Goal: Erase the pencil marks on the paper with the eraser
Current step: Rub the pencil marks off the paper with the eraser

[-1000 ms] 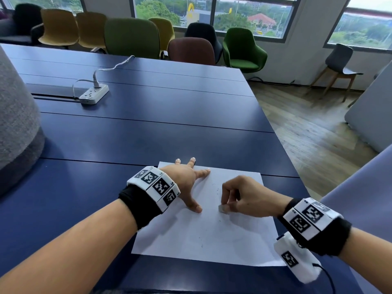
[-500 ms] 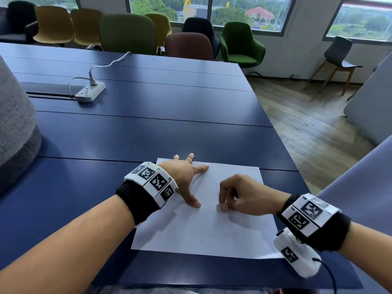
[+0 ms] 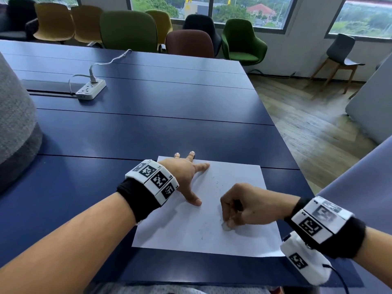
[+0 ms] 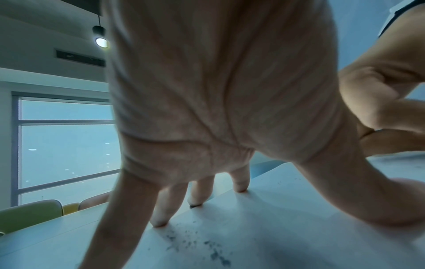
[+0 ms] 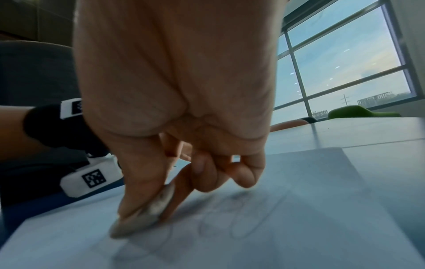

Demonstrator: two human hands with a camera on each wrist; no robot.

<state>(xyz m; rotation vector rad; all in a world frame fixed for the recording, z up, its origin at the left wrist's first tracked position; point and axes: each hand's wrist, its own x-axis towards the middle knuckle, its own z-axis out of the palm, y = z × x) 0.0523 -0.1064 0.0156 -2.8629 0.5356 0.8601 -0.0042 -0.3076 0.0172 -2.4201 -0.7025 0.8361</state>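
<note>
A white sheet of paper (image 3: 191, 230) lies at the near edge of the dark blue table (image 3: 148, 115). My left hand (image 3: 186, 172) lies spread on the sheet's upper left corner, fingers straight and pressing down (image 4: 200, 198). My right hand (image 3: 239, 206) pinches a small greyish eraser (image 3: 226, 226) between thumb and fingers, its tip on the paper (image 5: 147, 214). Faint looping pencil marks (image 5: 230, 223) show on the sheet just beyond the eraser. Dark eraser crumbs (image 4: 195, 243) lie scattered near my left hand.
A white power strip (image 3: 91, 90) with a cable sits far back on the left. A grey fabric object (image 3: 14, 124) stands at the left edge. Several chairs (image 3: 127, 30) line the far side. The table's right edge drops to a wooden floor (image 3: 318, 128).
The right hand with the eraser has shifted a little toward me over the paper. The left hand stays pressed on the same corner.
</note>
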